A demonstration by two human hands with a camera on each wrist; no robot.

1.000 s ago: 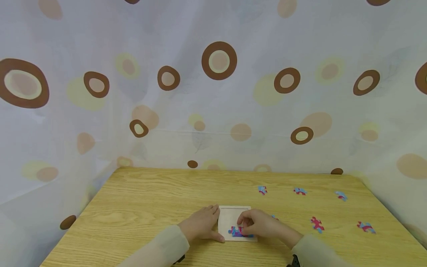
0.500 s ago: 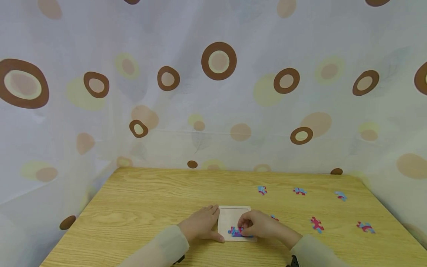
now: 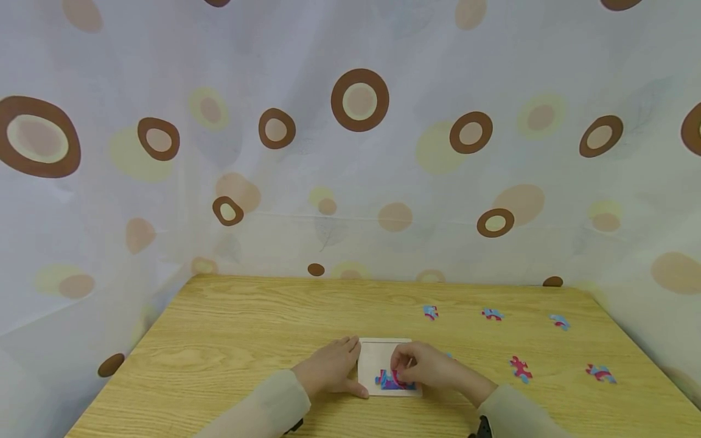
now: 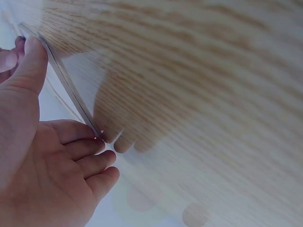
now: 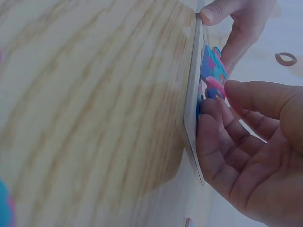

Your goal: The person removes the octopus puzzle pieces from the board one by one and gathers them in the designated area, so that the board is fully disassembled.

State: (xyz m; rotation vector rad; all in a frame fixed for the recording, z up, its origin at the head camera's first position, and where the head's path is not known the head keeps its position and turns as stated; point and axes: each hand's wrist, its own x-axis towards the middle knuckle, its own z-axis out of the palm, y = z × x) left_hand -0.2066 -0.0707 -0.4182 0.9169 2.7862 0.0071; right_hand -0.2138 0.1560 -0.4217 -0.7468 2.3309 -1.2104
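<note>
A small white puzzle tray [image 3: 378, 356] lies on the wooden table, with joined blue, purple and pink puzzle pieces [image 3: 387, 382] along its near side. My left hand [image 3: 331, 365] rests at the tray's left side, thumb on the near corner and fingers fairly straight by the far one. Over the tray's near right part, my right hand [image 3: 427, 365] pinches a pink and blue puzzle piece [image 5: 217, 86] between thumb and fingers, at the joined pieces. Curled fingers partly cover this piece and the tray's right side.
Several loose pieces lie to the right: one puzzle piece [image 3: 431, 312] at the back, a red piece [image 3: 520, 368] and another piece [image 3: 600, 372] farther right. My right wrist mostly hides one more. A patterned curtain [image 3: 361, 243] surrounds the table [image 3: 230, 328].
My right fingers have shifted slightly at the tray's near right part, and more pink of the pinched puzzle piece shows. The left hand stays in place.
</note>
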